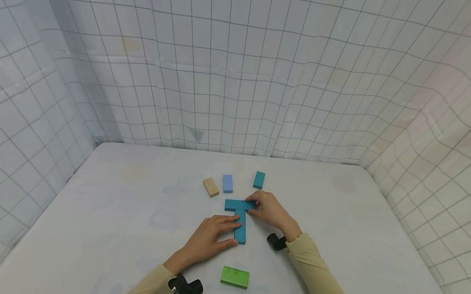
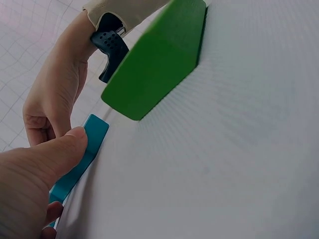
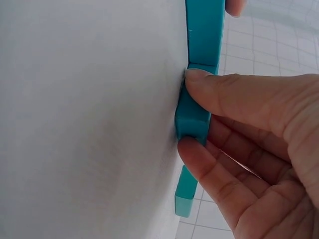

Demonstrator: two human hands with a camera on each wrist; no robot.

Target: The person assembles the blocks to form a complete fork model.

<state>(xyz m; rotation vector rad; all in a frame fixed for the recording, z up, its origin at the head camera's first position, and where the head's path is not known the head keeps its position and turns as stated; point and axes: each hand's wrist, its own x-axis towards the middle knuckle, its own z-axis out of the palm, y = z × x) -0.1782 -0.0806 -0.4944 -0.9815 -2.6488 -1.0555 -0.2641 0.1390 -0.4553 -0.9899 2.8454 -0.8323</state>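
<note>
Two long blue wooden blocks lie together on the white table as a T. My left hand [image 1: 208, 238] holds the stem block [image 1: 239, 234], fingers across its top and thumb at its near end. In the left wrist view the thumb [image 2: 65, 149] touches the blue stem block [image 2: 89, 144], with fingertips lower down beside it. My right hand [image 1: 270, 208] pinches the right end of the crossbar block [image 1: 233, 205]. In the right wrist view, thumb and forefinger of the right hand [image 3: 239, 144] grip the crossbar block [image 3: 192, 117], which meets the stem block [image 3: 204, 32].
Beyond the T lie a tan block [image 1: 211, 187], a light blue block [image 1: 227, 184] and a teal block [image 1: 259, 180]. A green block [image 1: 235, 277] lies nearer, between the forearms. White grid-patterned cloth [image 1: 240, 74] hangs behind and at both sides.
</note>
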